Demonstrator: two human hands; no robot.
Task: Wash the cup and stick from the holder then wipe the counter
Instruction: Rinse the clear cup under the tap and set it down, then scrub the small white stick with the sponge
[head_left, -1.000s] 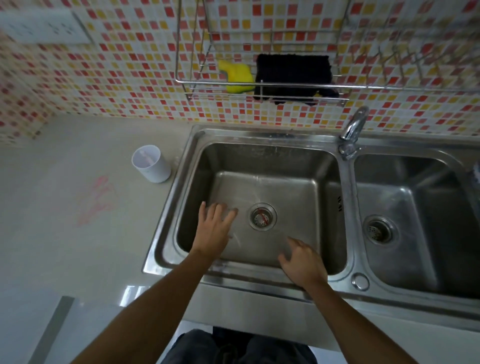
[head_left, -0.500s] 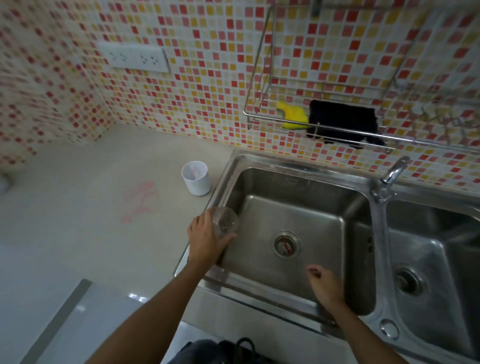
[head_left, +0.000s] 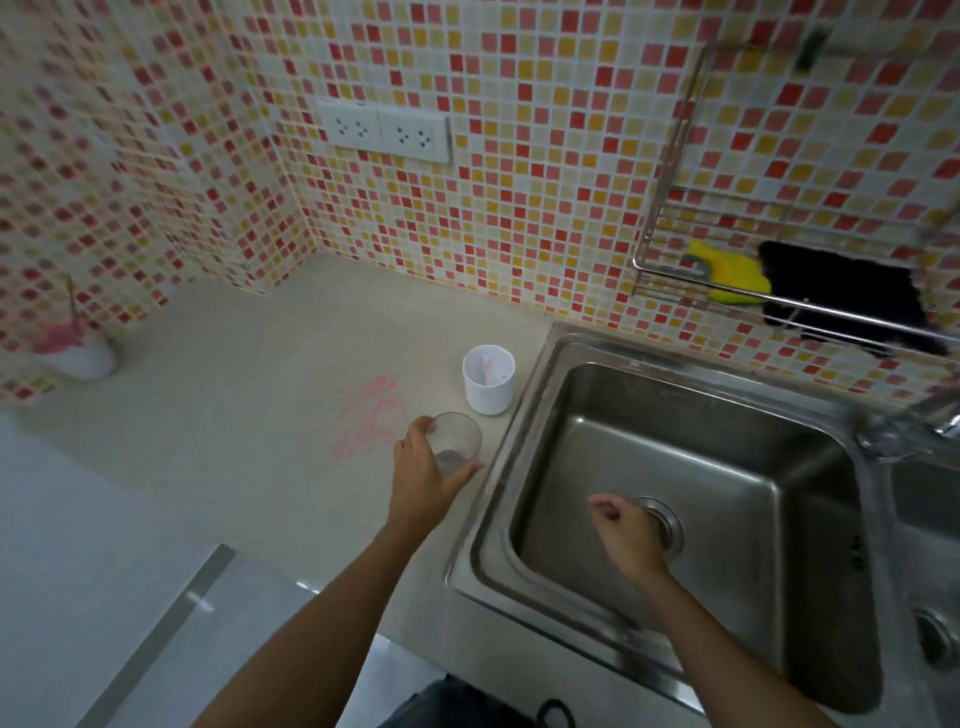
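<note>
Clear cup (head_left: 457, 441) gripped in left hand (head_left: 421, 478) at the counter (head_left: 260, 415) edge by the sink (head_left: 519, 415) left rim, white holder (head_left: 488, 387) just behind it, pink smear (head_left: 369, 415) beside, right hand (head_left: 626, 530) curled, empty, over the basin

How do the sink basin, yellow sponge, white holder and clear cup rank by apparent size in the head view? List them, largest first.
1. sink basin
2. yellow sponge, though it lies farther from the camera
3. white holder and clear cup: these look about alike, so they are not ranked.
</note>
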